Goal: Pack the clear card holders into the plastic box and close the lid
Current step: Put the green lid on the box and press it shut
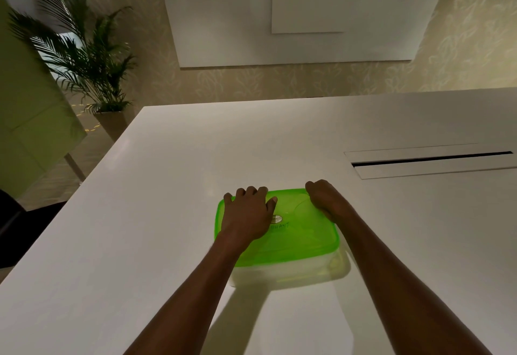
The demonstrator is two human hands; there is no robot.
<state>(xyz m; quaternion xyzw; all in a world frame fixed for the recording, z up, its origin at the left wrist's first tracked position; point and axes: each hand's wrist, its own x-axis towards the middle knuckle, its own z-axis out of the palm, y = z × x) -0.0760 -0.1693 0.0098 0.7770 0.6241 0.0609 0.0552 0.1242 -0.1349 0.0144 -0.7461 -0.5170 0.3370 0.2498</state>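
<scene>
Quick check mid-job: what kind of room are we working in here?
Probably an office meeting room: a large white table with a built-in cable slot, a potted palm plant, and patterned beige wallpaper.

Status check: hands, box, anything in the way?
Left hand and right hand on the green lid, fingers curled over its far edge. Lid sits on the box, seal unclear. Nothing blocking on the table.

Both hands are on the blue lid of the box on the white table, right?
Not quite: the lid is green, not blue, as the head view shows. The left hand and right hand are both on it, atop the box on the white table.
</scene>
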